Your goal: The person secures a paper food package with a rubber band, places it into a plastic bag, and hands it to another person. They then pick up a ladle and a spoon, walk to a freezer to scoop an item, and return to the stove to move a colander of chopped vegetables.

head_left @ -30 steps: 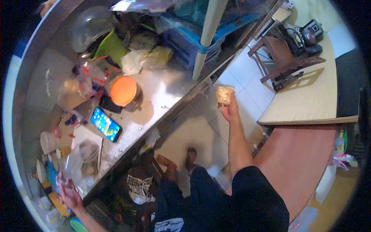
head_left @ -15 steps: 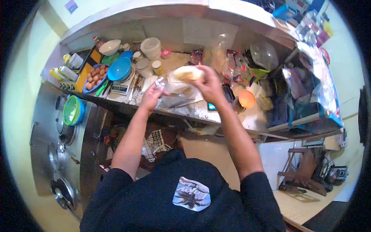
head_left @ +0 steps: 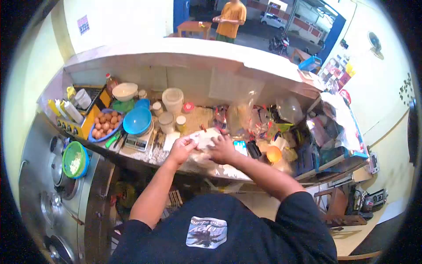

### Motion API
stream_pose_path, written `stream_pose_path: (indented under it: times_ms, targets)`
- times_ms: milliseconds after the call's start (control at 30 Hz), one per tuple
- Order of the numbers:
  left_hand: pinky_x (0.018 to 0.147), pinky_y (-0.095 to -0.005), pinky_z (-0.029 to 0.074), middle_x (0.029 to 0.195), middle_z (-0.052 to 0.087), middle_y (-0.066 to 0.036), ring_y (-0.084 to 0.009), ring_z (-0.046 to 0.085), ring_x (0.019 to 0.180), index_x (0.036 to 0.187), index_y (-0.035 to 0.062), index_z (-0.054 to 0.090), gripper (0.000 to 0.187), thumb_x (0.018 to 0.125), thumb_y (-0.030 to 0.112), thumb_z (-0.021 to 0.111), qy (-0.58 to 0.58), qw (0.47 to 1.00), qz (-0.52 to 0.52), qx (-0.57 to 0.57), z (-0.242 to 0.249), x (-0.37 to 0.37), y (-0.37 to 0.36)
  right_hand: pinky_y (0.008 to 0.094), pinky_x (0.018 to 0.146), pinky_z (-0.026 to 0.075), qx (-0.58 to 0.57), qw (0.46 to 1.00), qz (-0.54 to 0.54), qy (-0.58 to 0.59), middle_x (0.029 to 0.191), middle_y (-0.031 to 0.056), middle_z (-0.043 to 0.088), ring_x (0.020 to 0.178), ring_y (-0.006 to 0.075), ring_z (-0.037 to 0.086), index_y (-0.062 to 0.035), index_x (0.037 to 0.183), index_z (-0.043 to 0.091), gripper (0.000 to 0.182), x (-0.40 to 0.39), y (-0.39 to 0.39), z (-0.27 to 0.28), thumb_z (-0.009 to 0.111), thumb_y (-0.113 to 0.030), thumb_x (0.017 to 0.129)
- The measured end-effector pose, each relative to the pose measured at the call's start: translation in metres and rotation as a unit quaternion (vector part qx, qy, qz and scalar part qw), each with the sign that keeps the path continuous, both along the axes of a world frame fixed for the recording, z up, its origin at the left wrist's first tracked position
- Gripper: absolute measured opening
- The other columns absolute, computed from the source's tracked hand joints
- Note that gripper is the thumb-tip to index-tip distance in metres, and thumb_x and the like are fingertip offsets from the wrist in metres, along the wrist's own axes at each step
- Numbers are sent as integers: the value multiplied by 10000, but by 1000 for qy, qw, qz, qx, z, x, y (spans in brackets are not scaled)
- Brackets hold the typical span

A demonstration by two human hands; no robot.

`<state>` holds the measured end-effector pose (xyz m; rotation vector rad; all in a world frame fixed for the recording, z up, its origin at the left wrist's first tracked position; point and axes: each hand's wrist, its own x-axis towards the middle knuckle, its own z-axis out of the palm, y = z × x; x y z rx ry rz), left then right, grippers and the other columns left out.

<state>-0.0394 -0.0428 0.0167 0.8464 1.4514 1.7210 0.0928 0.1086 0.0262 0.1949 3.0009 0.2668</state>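
Over the front of the counter, my left hand (head_left: 182, 150) pinches the left side of a whitish, flat item (head_left: 204, 139), perhaps paper or a wrapper; blur hides what it is. My right hand (head_left: 223, 148) lies against its right side with the fingers bent and somewhat apart; whether it grips anything is unclear. Clear plastic (head_left: 200, 159) shows below both hands. A small lit screen (head_left: 240, 147) is just right of my right hand, near an orange round container (head_left: 274, 154).
On the left are a blue bowl (head_left: 137, 121), a scale (head_left: 135, 143) and a basket of eggs (head_left: 105, 125). White tubs (head_left: 172, 100) stand behind. A dark crate (head_left: 307, 152) is at the right. Beyond the ledge stands a person in orange (head_left: 231, 20).
The view has tilted up, showing the doorway and the person. The pale bread-like item that was raised in my right hand is no longer distinct; my hands are closer together and lower over the counter.
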Motion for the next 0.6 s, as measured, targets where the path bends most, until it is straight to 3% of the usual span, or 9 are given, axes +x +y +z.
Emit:
stream_pose_path:
  times_ms: [67, 100, 233, 267, 333, 367, 433, 533, 600]
  targets:
    - [747, -257, 449, 790, 612, -23, -113, 566, 721, 1113, 1, 595, 261, 881, 112, 548, 12, 1000, -4, 9, 36, -15, -6, 448, 925, 333, 19, 997, -20, -79, 1166, 108, 532, 1126, 278, 441, -180, 1076, 669, 695, 5, 14, 75, 368, -735, 786]
    - [735, -260, 452, 782, 609, -34, -126, 570, 717, 1050, -4, 603, 215, 877, 107, 539, 13, 999, 2, 48, 44, -27, -2, 439, 938, 333, -26, 998, 16, -61, 1177, 116, 529, 1160, 298, 421, -172, 1036, 688, 650, 13, 25, 100, 475, -714, 746]
    - [713, -290, 473, 750, 602, -47, -139, 574, 696, 896, 7, 587, 106, 876, 99, 539, 59, 993, -35, 92, 137, -45, 10, 417, 880, 435, 12, 983, 135, -120, 1050, 122, 611, 1023, 300, 552, -162, 1035, 667, 457, 17, 51, 162, 679, -479, 706]
    - [707, -292, 477, 754, 602, -49, -133, 574, 694, 884, 12, 583, 106, 876, 110, 547, 88, 990, -41, 99, 160, -49, 14, 412, 834, 478, -20, 982, 18, -189, 1010, 110, 633, 937, 298, 601, -132, 997, 656, 357, 7, 46, 188, 676, -375, 736]
    - [696, -295, 483, 763, 602, -48, -123, 574, 689, 872, 20, 579, 117, 870, 136, 577, 124, 987, -53, 93, 200, -67, 27, 400, 850, 478, -146, 988, 19, -41, 1026, 107, 635, 945, 305, 602, -87, 898, 647, 205, -5, 53, 240, 682, -199, 730]
    - [692, -295, 485, 767, 602, -46, -118, 573, 687, 872, 24, 578, 129, 864, 151, 599, 133, 986, -61, 80, 219, -78, 35, 398, 852, 474, -171, 971, 155, 65, 1039, 129, 631, 946, 309, 603, -70, 863, 643, 175, -18, 74, 258, 687, -161, 720]
    - [712, -286, 482, 801, 610, -32, -109, 577, 724, 902, 27, 592, 166, 835, 166, 651, 108, 986, -110, 61, 267, -91, 49, 381, 873, 476, -203, 933, 164, 249, 1162, 149, 591, 1006, 278, 598, -43, 824, 612, 126, -50, 81, 294, 674, -114, 740]
    - [841, -296, 483, 1013, 634, -76, -151, 618, 910, 1102, 2, 545, 400, 787, 190, 703, 253, 953, -162, 42, 333, -92, 77, 347, 913, 462, -261, 882, 195, 341, 1301, 172, 502, 1105, 206, 545, 26, 879, 543, 232, -90, 88, 340, 641, -182, 851]
    - [867, -290, 474, 1001, 636, -82, -161, 612, 926, 1100, -16, 536, 420, 740, 118, 707, 357, 916, -169, 65, 364, -84, 105, 293, 741, 480, -249, 884, 174, 356, 962, 110, 600, 867, 160, 569, 18, 852, 542, 277, -108, 98, 367, 632, -244, 858]
